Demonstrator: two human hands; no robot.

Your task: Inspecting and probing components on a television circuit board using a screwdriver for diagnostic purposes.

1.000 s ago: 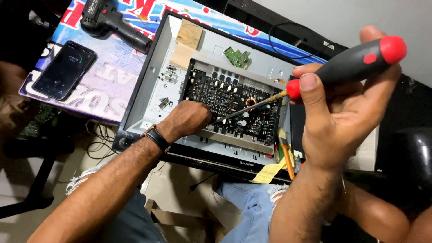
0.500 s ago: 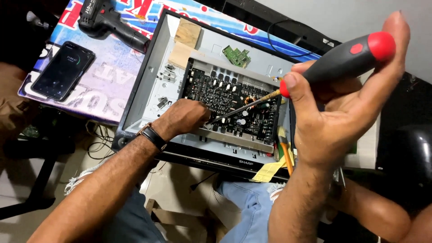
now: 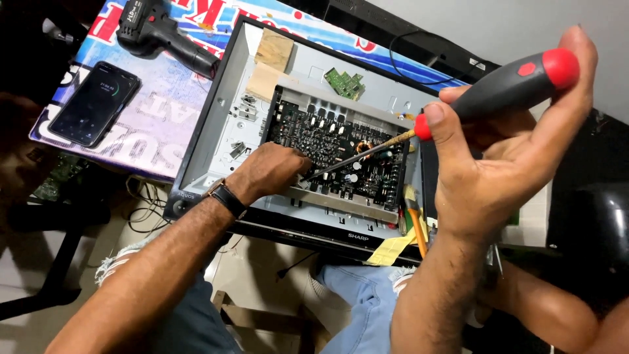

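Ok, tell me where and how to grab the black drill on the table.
Grip the drill by its slim handle, the part that runs toward the open chassis. Come from above and close across the handle. It lies flat on its side on the printed mat, so the handle is bare, while the body at the far left is too bulky. The phone lies well clear.

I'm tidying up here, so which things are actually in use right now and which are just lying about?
In use: screwdriver in right hand; circuit board steadied by left hand; metal chassis.
Lying about: drill; phone; small green board; wood blocks.
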